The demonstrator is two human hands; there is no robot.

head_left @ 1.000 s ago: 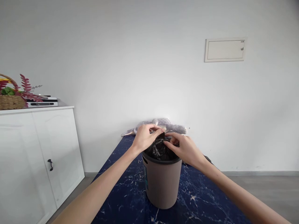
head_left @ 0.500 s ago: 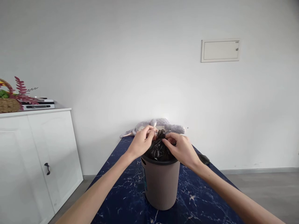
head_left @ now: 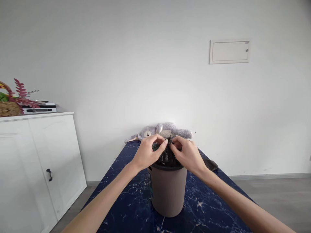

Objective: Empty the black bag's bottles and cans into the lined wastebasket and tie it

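A black plastic garbage bag sits inside a grey-brown trash can with a dark rim. Its gathered top rises above the can's opening. My left hand pinches this top from the left, thumb and forefinger together. From the right, my right hand pinches the same gathered plastic, close to the left fingertips. The other fingers of both hands are curled, and part of the bag's top is hidden behind them.
The can stands on a blue marble-patterned table. Behind it a grey plush toy lies against the wall. More black plastic lies at the table's right edge. A white cabinet with a flower basket stands left.
My left hand has moved slightly right and closed its thumb and forefinger on the bag's top. The hands are nearer together, and the plastic tuft between them shows less.
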